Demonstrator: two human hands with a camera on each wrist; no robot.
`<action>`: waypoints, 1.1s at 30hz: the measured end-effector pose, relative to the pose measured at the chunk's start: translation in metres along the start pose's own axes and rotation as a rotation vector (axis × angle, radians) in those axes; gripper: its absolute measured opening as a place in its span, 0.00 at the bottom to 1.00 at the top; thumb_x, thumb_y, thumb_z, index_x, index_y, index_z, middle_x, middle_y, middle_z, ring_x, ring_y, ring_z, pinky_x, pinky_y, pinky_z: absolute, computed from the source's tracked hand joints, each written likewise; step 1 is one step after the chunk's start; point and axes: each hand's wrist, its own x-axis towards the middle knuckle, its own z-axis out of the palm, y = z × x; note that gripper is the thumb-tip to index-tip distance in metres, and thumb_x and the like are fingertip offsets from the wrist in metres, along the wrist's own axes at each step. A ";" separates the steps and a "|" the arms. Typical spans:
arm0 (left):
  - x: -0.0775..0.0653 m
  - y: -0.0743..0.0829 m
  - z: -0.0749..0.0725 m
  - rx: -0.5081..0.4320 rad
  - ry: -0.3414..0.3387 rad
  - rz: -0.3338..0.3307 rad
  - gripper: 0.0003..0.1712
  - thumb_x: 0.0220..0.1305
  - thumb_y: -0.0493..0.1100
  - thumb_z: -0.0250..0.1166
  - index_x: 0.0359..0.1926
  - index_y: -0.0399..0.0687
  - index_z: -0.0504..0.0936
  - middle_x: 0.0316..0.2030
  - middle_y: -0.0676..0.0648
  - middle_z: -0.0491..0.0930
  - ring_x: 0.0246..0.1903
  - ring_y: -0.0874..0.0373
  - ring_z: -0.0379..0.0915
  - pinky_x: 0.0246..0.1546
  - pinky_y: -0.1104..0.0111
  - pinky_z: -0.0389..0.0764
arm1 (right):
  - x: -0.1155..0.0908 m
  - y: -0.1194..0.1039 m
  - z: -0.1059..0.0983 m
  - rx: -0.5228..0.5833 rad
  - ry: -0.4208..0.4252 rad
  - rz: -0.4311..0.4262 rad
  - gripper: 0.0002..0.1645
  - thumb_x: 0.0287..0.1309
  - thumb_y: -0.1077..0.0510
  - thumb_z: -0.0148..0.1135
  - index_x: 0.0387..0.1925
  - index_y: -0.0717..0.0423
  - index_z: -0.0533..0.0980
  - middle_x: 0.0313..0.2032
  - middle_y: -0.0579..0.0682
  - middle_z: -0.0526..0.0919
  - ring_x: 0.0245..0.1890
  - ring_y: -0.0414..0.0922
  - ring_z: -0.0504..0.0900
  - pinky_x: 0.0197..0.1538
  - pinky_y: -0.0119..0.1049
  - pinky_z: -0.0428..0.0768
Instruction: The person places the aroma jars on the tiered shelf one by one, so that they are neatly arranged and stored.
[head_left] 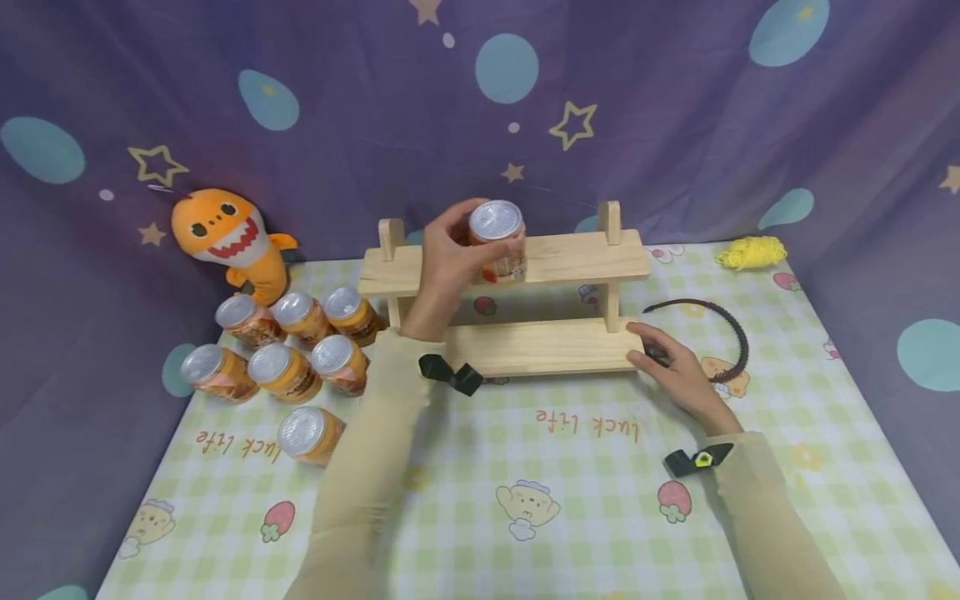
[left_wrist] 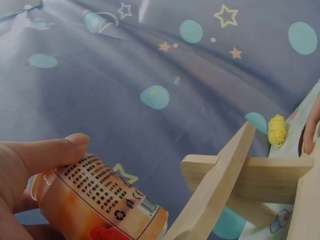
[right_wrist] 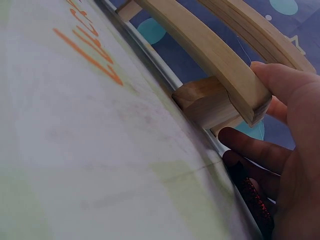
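Observation:
My left hand (head_left: 448,250) grips an orange-labelled can (head_left: 504,260) with a silvery lid, holding it over the upper board of a two-tier wooden shelf (head_left: 570,257). In the left wrist view this can (left_wrist: 100,200) is tilted, its printed text and barcode showing, with the thumb across it. My right hand (head_left: 678,375) holds the right end of the lower board (head_left: 540,346). Seen from the right wrist, the thumb and fingers (right_wrist: 280,82) are around that board end. Several similar cans (head_left: 285,372) stand in a group left of the shelf, one nearer the left forearm.
An orange shark plush (head_left: 255,242) leans at the back left behind the cans. Right of the shelf lie a dark headband (head_left: 738,333) and, farther back, a bundle of yellow yarn (head_left: 752,252). A checked cloth (head_left: 600,517) covers the table; a purple curtain (head_left: 360,125) hangs behind.

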 end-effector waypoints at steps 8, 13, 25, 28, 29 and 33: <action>0.010 -0.001 0.023 0.044 -0.002 -0.018 0.34 0.47 0.36 0.80 0.58 0.45 0.81 0.54 0.41 0.81 0.51 0.54 0.79 0.53 0.67 0.80 | 0.001 0.000 0.000 0.012 -0.012 -0.006 0.29 0.71 0.52 0.59 0.70 0.51 0.69 0.68 0.60 0.73 0.53 0.18 0.72 0.55 0.14 0.69; 0.016 -0.003 0.040 0.073 -0.003 -0.032 0.34 0.46 0.38 0.81 0.57 0.47 0.81 0.54 0.43 0.82 0.51 0.55 0.79 0.54 0.67 0.80 | 0.000 -0.002 0.000 0.022 -0.017 -0.005 0.29 0.70 0.53 0.59 0.70 0.51 0.69 0.67 0.59 0.74 0.52 0.19 0.73 0.54 0.14 0.68; 0.028 -0.010 0.069 0.112 0.004 -0.067 0.36 0.45 0.41 0.82 0.58 0.49 0.80 0.54 0.44 0.83 0.51 0.55 0.79 0.55 0.65 0.81 | 0.000 -0.003 0.001 0.012 -0.017 0.008 0.30 0.70 0.54 0.60 0.70 0.50 0.68 0.65 0.59 0.76 0.51 0.20 0.73 0.54 0.15 0.69; 0.030 -0.011 0.075 0.109 0.002 -0.058 0.36 0.45 0.41 0.82 0.58 0.49 0.81 0.54 0.43 0.83 0.51 0.54 0.79 0.54 0.65 0.81 | 0.000 -0.003 0.000 0.010 -0.014 0.002 0.29 0.70 0.53 0.60 0.70 0.50 0.69 0.66 0.58 0.76 0.51 0.19 0.73 0.54 0.14 0.69; 0.031 -0.011 0.077 0.109 0.001 -0.055 0.36 0.45 0.41 0.82 0.58 0.49 0.81 0.53 0.43 0.83 0.51 0.54 0.79 0.54 0.66 0.81 | 0.000 -0.003 0.000 0.011 -0.013 0.002 0.29 0.70 0.53 0.60 0.70 0.50 0.69 0.66 0.58 0.76 0.51 0.19 0.73 0.54 0.14 0.68; 0.033 -0.012 0.085 0.120 -0.002 -0.045 0.37 0.44 0.42 0.83 0.58 0.49 0.81 0.53 0.44 0.83 0.51 0.56 0.79 0.52 0.69 0.81 | -0.001 -0.005 -0.001 0.011 -0.014 0.006 0.29 0.70 0.53 0.60 0.70 0.50 0.69 0.67 0.58 0.75 0.52 0.19 0.72 0.54 0.14 0.68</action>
